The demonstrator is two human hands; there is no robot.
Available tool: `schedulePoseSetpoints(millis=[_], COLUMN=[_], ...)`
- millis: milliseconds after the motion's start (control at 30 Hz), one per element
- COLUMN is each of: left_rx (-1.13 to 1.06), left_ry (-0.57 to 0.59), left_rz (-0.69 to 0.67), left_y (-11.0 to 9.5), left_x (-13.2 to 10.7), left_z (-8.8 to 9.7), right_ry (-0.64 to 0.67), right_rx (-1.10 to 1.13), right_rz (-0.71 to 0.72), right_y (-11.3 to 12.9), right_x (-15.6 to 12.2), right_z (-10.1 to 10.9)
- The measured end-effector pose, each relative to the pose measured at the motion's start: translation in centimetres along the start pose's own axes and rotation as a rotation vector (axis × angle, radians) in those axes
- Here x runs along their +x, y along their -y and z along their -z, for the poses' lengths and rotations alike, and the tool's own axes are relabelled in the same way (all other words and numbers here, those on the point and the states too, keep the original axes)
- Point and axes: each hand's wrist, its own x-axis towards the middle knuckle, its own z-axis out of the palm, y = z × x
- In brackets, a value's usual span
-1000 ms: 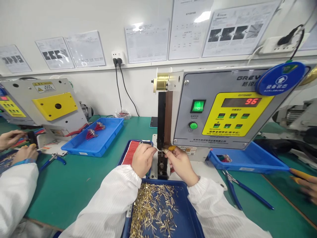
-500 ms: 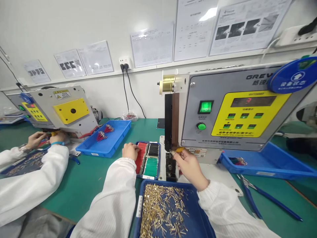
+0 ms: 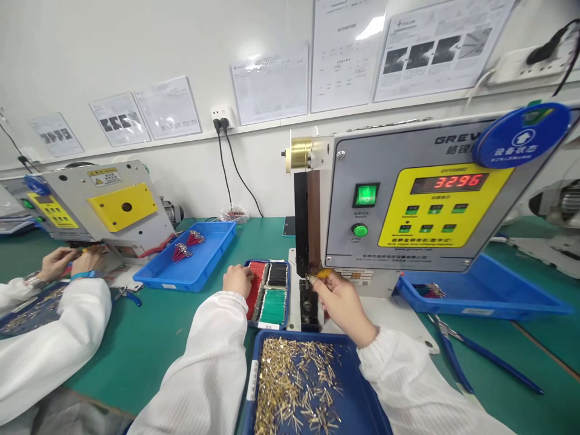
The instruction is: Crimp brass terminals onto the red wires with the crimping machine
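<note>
While the right hand (image 3: 344, 305) pinches yellow-handled tweezers (image 3: 324, 273), the grip of the left hand (image 3: 237, 281) is unclear.

Printed instruction sheets (image 3: 269, 84) are hanging along the white wall above a power socket (image 3: 221, 113) with two black cords plugged in. On the green desk (image 3: 136, 356), a shallow blue tray (image 3: 199, 272) is holding bundles of red wires (image 3: 183, 252), and another blue tray (image 3: 480, 291) is sitting to the right, with blue-handled pliers (image 3: 489, 356) lying just in front of it. At left, a co-worker in a white sleeve (image 3: 54, 338) is working with both hands (image 3: 67, 263) beside a grey machine with a yellow panel (image 3: 122, 207).
</note>
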Motion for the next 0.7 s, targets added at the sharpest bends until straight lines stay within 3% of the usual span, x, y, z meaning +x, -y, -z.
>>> schedulePoseSetpoints(millis=[700], left_rx=[0.03], left_ry=[-0.003], left_rz=[-0.025], left_y=[0.3], left_x=[0.4], left_z=[-0.3], right_ry=[-0.011], right_rx=[0.002], right_rz=[0.006], right_y=[1.3], right_x=[-0.4], right_z=[0.0])
